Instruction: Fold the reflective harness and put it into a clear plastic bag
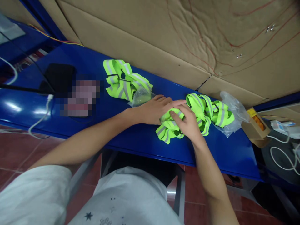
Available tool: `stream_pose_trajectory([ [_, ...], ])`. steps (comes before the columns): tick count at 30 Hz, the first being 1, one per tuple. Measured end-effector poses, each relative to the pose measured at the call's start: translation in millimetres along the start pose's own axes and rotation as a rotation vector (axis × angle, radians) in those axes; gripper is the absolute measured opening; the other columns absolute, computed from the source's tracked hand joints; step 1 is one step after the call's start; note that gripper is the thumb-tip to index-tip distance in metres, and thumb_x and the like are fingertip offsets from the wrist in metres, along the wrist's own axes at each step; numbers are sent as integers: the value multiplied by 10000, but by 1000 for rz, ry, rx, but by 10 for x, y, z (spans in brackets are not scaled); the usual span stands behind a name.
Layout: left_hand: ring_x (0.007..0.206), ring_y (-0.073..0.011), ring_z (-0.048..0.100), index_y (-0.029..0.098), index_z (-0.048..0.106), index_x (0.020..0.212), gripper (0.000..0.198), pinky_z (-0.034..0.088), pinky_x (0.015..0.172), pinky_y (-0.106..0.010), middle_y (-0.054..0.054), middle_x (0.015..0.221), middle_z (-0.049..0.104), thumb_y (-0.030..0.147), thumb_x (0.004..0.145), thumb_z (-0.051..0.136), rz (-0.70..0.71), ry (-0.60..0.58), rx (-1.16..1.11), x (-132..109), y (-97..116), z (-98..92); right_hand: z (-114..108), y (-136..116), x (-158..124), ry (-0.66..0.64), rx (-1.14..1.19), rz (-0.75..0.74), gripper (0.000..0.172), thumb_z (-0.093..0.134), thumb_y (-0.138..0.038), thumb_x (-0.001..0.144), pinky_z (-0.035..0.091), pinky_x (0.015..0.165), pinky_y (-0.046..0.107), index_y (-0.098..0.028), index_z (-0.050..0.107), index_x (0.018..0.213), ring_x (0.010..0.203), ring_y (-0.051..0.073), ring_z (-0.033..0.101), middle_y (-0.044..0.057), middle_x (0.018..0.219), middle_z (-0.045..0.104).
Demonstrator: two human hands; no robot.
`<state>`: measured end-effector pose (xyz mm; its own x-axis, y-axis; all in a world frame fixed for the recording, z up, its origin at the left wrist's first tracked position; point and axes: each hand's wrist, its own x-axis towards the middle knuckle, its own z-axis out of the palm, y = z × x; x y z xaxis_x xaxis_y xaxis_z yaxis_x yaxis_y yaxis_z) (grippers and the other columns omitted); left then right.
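Neon green reflective straps with grey stripes lie in bundles on a blue table [150, 137]. My left hand [156, 109] reaches across to the upper left side of the middle bundle [167, 129], its fingers partly bent and touching the straps. From the right, my right hand [186, 120] holds the same bundle between thumb and fingers. Beyond it, another tangled bundle [203, 109] with black buckles touches a clear plastic bag [232, 117]. A separate bundle [124, 81] lies to the left, beside a crumpled clear bag [142, 96].
Cardboard [140, 40] lines the back of the table. A black case [58, 76], a blurred-out item [82, 97] and a white cable [48, 107] are at the left. An open cardboard box [256, 128] and more cables [284, 159] stand at the right.
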<state>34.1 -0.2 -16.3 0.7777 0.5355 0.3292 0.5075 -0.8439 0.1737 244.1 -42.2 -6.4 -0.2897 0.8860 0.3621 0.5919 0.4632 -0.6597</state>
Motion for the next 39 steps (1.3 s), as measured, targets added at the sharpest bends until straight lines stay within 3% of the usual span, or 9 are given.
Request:
stream_pose_trajectory([
  [4, 1202, -316, 615, 214, 244, 1660, 919, 415, 1115, -448, -146, 1321, 618, 127, 843, 655, 59, -3, 182, 8, 113, 12, 22, -18, 4, 62, 16, 105, 210, 643, -285, 912, 529, 936, 384, -233, 572, 1103, 1031, 218, 654, 56, 1098, 675],
  [9, 1228, -341, 609, 239, 251, 1660, 983, 432, 1096, -457, -159, 1357, 606, 227, 819, 760, 24, 34, 216, 25, 201, 31, 56, -5, 32, 183, 188, 224, 118, 654, -231, 834, 527, 866, 341, -246, 584, 928, 920, 188, 641, -5, 923, 668],
  [13, 1239, -333, 614, 209, 318, 1631, 874, 437, 1100, -444, -168, 1367, 607, 216, 852, 713, -2, 57, 181, 37, 162, 50, 97, -40, 23, 215, 119, 161, 77, 643, -294, 910, 539, 972, 395, -250, 613, 966, 1025, 214, 665, 36, 1025, 693],
  [18, 1233, -291, 623, 228, 325, 1633, 727, 444, 1097, -422, -135, 1380, 607, 165, 943, 543, -41, 81, 82, 45, 52, 20, 74, -77, -21, 105, -5, 40, 456, 722, -481, 914, 440, 1194, 501, -229, 545, 1249, 1386, 289, 517, 151, 1371, 553],
  [21, 1230, -299, 622, 223, 280, 1655, 786, 451, 1082, -421, -131, 1387, 611, 173, 928, 574, -55, 55, 75, 45, 35, -26, 31, -72, -21, 95, 51, 77, 609, 792, -479, 857, 434, 1204, 503, -243, 477, 1321, 1366, 281, 533, 121, 1366, 564],
  [27, 1274, -326, 592, 274, 287, 1659, 873, 432, 1109, -460, -153, 1410, 590, 141, 875, 648, 13, 74, 209, 43, 129, -61, 12, -89, 11, 205, 83, 104, 354, 750, -346, 866, 505, 1055, 424, -247, 559, 1146, 1149, 232, 603, 51, 1156, 631],
  [33, 1244, -306, 596, 357, 247, 1668, 784, 441, 1078, -484, -162, 1379, 601, 136, 968, 523, 75, 154, 359, 34, 254, 85, 212, 67, 6, 254, 120, 123, 319, 683, -372, 866, 539, 949, 403, -254, 492, 1094, 1057, 219, 597, 57, 1084, 563],
  [35, 1241, -317, 595, 331, 239, 1671, 820, 443, 1073, -485, -165, 1375, 599, 136, 942, 559, 40, 146, 328, 32, 244, 100, 247, 75, 1, 250, 73, 94, 299, 654, -355, 890, 543, 972, 421, -243, 490, 1114, 1090, 229, 600, 78, 1122, 554],
  [39, 1279, -339, 578, 240, 267, 1655, 847, 449, 1062, -461, -166, 1408, 577, 196, 896, 639, -97, 148, 194, 50, 189, 56, 155, -37, -16, 171, -43, 18, 323, 616, -385, 979, 434, 1195, 516, -242, 561, 1263, 1355, 273, 508, 125, 1322, 560],
])
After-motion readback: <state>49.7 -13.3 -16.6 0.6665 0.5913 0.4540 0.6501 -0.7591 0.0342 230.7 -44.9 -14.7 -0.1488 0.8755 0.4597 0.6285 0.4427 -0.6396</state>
